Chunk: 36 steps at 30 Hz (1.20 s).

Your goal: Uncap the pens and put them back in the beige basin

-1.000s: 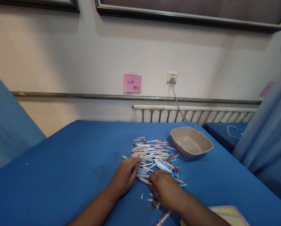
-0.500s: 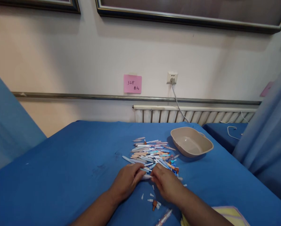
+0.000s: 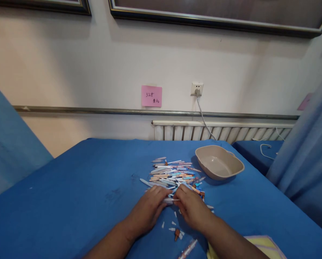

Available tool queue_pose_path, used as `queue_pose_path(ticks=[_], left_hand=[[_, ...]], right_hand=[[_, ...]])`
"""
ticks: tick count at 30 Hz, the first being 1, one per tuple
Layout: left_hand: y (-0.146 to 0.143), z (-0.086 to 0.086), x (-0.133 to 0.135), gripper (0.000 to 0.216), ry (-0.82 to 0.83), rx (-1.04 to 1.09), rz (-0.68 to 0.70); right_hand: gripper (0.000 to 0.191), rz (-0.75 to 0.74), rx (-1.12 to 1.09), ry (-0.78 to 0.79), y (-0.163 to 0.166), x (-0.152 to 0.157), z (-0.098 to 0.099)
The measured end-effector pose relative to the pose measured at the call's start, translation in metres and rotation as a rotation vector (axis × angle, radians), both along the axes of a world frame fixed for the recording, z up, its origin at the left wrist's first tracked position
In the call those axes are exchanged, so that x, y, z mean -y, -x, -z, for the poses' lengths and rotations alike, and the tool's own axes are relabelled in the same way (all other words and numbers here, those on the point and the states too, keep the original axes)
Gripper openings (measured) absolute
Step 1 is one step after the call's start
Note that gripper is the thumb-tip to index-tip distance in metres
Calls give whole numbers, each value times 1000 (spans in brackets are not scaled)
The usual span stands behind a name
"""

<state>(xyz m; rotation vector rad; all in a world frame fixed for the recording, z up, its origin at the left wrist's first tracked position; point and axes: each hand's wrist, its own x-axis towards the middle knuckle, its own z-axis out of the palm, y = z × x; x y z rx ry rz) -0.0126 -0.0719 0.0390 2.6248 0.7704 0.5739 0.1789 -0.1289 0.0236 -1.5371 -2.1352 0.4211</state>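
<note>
My left hand (image 3: 149, 207) is closed around a pale pen barrel (image 3: 168, 200) at the near edge of a heap of pen parts (image 3: 167, 176). Opposite it, my right hand (image 3: 192, 209) pinches the barrel's narrow right end, where something thin and whitish shows; the fingers partly hide it. Barrels, thin white sticks and caps in grey, blue, orange and pink make up the heap. Just below the hands lie several small white cone tips (image 3: 172, 229) and a brown piece (image 3: 177, 234). A clear patterned tube (image 3: 188, 249) is nearer to me.
A beige plastic basin (image 3: 219, 163) stands right of the heap on the blue-covered table (image 3: 69, 201). Under my right forearm lies a yellow cloth (image 3: 264, 245). Behind are a radiator (image 3: 182, 132), a wall rail (image 3: 109, 111) and a plugged-in cord (image 3: 202, 111). Blue curtains (image 3: 303, 151) hang at both sides.
Both hands have shifted slightly upward with the pale barrel. A small whitish piece near my right wrist lies a little farther right. The heap looks otherwise unchanged.
</note>
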Motion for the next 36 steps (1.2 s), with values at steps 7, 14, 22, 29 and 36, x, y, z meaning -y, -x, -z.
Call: queue_pose_path(ticks=[7, 14, 22, 29, 36], left_hand=[[0, 2, 0, 24, 42, -81, -93], [2, 5, -4, 25, 10, -1, -71], [6, 9, -8, 31, 53, -21, -96], [10, 8, -19, 26, -1, -118, -199], [10, 9, -19, 25, 36, 22, -263]], right_hand=[[12, -2, 7, -33, -2, -2, 2], [11, 2, 16, -34, -2, -2, 3], [13, 32, 105, -25, -2, -1, -4], [13, 152, 225, 32, -19, -11, 0], [15, 147, 178, 41, -21, -9, 3]])
